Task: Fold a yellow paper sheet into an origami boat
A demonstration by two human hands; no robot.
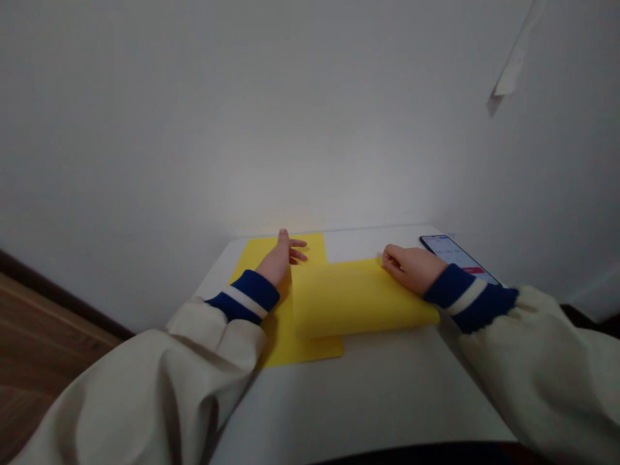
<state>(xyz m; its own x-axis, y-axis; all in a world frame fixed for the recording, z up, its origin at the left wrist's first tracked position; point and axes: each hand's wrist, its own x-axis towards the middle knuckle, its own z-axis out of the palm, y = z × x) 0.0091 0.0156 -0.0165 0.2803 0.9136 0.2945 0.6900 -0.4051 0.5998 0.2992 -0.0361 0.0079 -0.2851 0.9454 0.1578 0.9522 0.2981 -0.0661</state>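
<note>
A yellow sheet of paper curves over on itself in the middle of the white table. Its far edge is pinched in the closed fingers of my right hand. Under its left end lies a second yellow sheet, flat on the table and partly covered. My left hand is over this flat sheet, fingers apart and pointing right, just beside the left edge of the curved one. Nothing shows in the left fingers. Whether that hand presses on the flat sheet I cannot tell.
Right of my right hand, a phone with a lit screen lies at the table's far right. The white table meets a pale wall at its back edge. A white strip hangs on the wall, upper right. Brown wood is at left.
</note>
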